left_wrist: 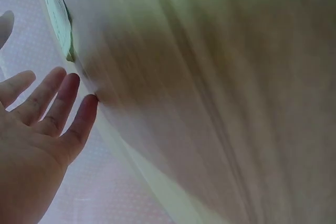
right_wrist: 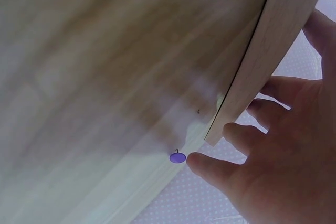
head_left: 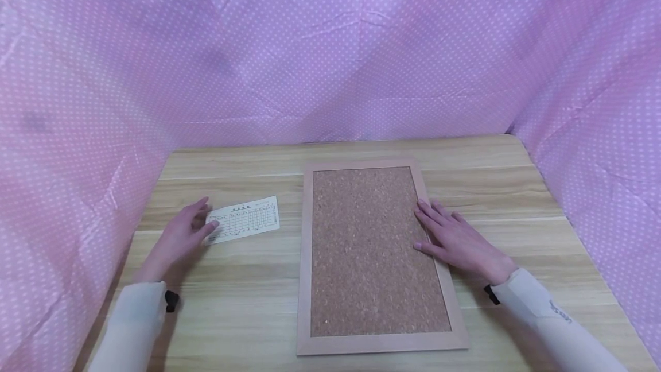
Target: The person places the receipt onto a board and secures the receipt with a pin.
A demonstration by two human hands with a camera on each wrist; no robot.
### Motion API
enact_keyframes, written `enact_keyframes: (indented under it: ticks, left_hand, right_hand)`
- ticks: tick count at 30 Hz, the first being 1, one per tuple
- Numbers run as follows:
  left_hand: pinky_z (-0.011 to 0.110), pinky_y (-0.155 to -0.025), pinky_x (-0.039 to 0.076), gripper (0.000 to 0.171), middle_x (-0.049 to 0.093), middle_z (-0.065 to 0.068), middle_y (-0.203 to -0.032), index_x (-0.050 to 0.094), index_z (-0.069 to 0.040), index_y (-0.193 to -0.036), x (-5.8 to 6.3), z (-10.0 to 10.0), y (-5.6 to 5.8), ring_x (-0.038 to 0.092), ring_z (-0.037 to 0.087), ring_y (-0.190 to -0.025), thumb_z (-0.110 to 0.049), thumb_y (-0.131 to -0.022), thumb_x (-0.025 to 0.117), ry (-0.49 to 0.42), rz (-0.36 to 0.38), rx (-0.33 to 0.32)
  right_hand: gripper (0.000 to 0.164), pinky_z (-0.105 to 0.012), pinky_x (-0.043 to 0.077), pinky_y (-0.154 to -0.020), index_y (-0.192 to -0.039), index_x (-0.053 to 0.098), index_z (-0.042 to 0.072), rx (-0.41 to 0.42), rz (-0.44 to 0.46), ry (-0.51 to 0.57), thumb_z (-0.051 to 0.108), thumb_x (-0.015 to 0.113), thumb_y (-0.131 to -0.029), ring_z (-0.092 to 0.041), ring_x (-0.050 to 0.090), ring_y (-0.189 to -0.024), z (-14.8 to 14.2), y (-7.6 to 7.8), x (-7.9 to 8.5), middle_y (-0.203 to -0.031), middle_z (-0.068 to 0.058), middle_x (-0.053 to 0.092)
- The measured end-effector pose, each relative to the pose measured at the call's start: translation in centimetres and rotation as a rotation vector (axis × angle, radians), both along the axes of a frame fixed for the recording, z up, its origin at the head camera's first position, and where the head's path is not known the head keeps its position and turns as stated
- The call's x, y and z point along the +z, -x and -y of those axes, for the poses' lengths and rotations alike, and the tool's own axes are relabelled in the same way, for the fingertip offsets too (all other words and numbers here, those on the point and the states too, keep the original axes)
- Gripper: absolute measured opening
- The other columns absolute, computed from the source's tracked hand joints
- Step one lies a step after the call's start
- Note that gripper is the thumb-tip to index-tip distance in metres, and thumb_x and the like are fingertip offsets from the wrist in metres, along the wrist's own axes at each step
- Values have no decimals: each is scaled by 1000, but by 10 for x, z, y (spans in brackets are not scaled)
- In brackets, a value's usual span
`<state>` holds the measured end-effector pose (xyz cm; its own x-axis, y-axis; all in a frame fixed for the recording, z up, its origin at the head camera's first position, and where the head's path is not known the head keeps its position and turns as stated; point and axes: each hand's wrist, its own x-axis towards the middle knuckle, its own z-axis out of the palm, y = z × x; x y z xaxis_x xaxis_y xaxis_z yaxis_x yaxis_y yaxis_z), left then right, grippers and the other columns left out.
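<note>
A cork board (head_left: 377, 257) with a light wooden frame (head_left: 306, 245) lies flat on the wooden table. My right hand (head_left: 459, 240) rests over the frame's right side, fingers extended onto it. In the right wrist view, a purple thumbtack (right_wrist: 178, 158) lies on the table by the little finger (right_wrist: 215, 169); the head view does not show it. Left of the board is a printed paper form (head_left: 248, 220) with a ruled grid. At its left edge is my left hand (head_left: 181, 234), thumb over the paper's corner, fingers spread and loosely bent; nothing is gripped.
The wooden table (head_left: 248, 303) has a bare stretch between the form and the board's lower left. Pink dotted cloth (head_left: 330, 73) hangs around the back and both sides. Dark wrist devices (head_left: 172, 301) show at both sleeves.
</note>
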<state>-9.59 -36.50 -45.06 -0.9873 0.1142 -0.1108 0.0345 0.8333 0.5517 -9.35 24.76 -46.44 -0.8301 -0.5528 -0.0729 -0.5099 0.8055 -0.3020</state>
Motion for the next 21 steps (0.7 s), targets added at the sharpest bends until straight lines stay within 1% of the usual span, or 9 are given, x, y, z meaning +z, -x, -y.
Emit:
enact_keyframes:
  ticks: [4, 9, 14, 17, 21]
  left_hand:
    - [66, -103, 44, 74, 51, 33, -143, 28, 5, -159, -2, 7, 3, 58, 50, -121, -30, -105, 64, -20, 20, -2]
    - [65, -103, 45, 71, 54, 32, -140, 33, 4, -157, -4, 12, 7, 56, 48, -123, -24, -102, 67, -55, 51, -13]
    - [64, -105, 43, 64, 51, 30, -145, 42, 2, -154, -6, 14, 10, 53, 47, -127, -14, -99, 70, -52, 72, -27]
    - [64, -104, 43, 60, 51, 29, -145, 48, 3, -150, -7, 15, 13, 54, 47, -126, -9, -97, 71, -29, 63, -48]
    - [63, -103, 44, 57, 51, 29, -142, 51, 3, -147, -7, 17, 16, 55, 46, -123, -6, -95, 72, -25, 47, -82]
  right_hand:
    - [80, -71, 23, -116, -161, 34, 3, 1, 2, -2, 54, 56, -104, -45, 21, -154, 0, 0, 0, -170, -16, 22]
    - [80, -71, 23, -116, -161, 34, 3, -1, 0, 1, 54, 56, -103, -44, 21, -154, 0, 0, 0, -170, -16, 22]
    - [79, -72, 26, -114, -160, 36, 2, 4, -24, 14, 53, 58, -103, -46, 25, -152, 0, 0, -1, -169, -17, 25]
    - [78, -72, 27, -114, -159, 36, 2, 7, -26, 18, 52, 58, -103, -47, 26, -151, 0, 0, -1, -169, -18, 24]
    - [79, -72, 27, -114, -160, 36, 2, 6, -21, 18, 53, 57, -103, -47, 25, -151, 0, 0, -1, -169, -17, 24]
